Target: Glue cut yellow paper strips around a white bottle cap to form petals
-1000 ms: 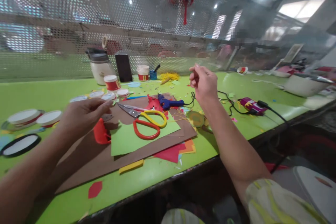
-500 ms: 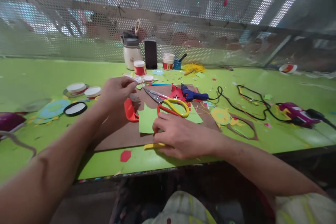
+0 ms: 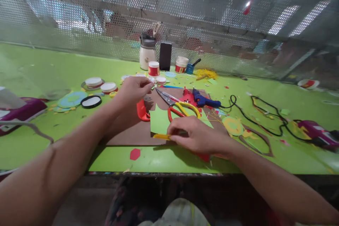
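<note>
Left hand (image 3: pixel 135 90): raised over the brown board (image 3: pixel 129 135), fingertips pinched on a small green scrap (image 3: pixel 154 86), detail too small to make out. Right hand (image 3: pixel 194 132): thumb and fingers grip one end of a yellow strip (image 3: pixel 161 136), near the board's front edge. Scissors (image 3: pixel 173 105) lie across the green sheet (image 3: pixel 159 120), yellow and red handles toward the right hand. Blue glue gun (image 3: pixel 208 101) rests beyond them, cord trailing right. Phone (image 3: pixel 165 56) stands upright beside the jug (image 3: pixel 147 54). Red scrap (image 3: pixel 135 154) lies on the table (image 3: pixel 111 162), in front of the board.
</note>
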